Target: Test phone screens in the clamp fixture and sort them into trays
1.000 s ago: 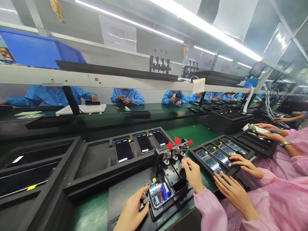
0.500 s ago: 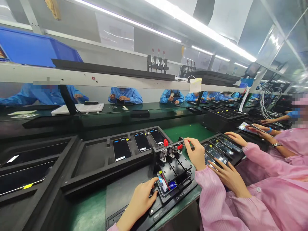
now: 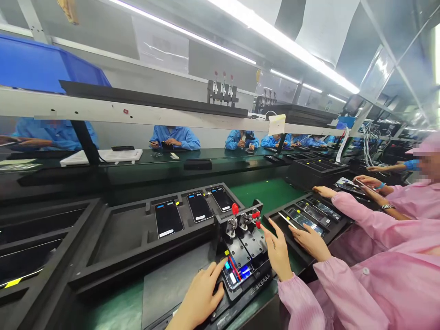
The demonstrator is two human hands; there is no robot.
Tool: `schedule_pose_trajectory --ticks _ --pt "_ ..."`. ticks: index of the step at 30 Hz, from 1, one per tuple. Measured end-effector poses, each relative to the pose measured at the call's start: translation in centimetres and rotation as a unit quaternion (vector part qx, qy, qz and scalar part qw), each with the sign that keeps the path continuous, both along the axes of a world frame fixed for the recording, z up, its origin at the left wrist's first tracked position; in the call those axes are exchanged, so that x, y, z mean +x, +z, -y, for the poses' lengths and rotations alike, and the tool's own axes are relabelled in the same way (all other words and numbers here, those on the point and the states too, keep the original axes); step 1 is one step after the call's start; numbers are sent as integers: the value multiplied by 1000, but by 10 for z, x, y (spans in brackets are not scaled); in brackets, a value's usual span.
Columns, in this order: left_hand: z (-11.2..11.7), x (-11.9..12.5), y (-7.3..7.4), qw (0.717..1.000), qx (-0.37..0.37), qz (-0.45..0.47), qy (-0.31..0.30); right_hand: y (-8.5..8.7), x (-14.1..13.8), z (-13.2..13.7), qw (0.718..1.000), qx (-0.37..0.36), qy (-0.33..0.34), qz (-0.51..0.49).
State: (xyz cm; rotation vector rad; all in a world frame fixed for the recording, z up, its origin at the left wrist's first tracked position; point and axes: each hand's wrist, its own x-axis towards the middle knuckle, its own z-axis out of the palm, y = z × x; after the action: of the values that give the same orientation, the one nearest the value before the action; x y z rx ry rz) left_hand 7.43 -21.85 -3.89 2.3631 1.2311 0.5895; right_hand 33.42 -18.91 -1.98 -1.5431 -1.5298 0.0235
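A black clamping fixture with red-tipped toggle levers stands in front of me. Under its plates lies an opened phone, its screen side or inside partly covered; blue and red parts show. My left hand rests at the fixture's left side, index fingertip at the phone's edge and thumb apart. My right hand is at the fixture's right, fingers apart, with a fingertip at the rightmost red lever tip.
A black foam tray with several phones lies behind and left. Another tray of phones is at right, where a co-worker's hand holds a phone. Overhead runs a shelf.
My right hand has dropped lower beside the levers, uncovering the rightmost red tip. My left hand stays at the phone's edge. The co-worker's hand has raised a phone from the right tray.
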Motion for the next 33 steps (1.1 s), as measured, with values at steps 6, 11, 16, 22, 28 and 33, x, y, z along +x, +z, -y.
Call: schedule_pose_trajectory --ticks 6,11,16,22,28,33 --pt "1 -5 1 997 -24 72 10 -4 -7 -8 979 -17 40 -200" --pt "0 -5 0 996 -35 75 20 -2 -9 -22 971 -73 80 -215" --pt "-1 -5 -3 996 -39 81 15 -2 -6 -25 970 -89 89 -207" --pt "-1 -5 -4 995 -40 88 15 -3 -7 -24 972 -90 78 -202" --pt "-1 -5 -3 995 -37 95 16 0 -10 -23 973 -90 66 -200" --pt "-1 -5 -4 995 -37 94 12 2 -11 -22 974 -90 59 -199"
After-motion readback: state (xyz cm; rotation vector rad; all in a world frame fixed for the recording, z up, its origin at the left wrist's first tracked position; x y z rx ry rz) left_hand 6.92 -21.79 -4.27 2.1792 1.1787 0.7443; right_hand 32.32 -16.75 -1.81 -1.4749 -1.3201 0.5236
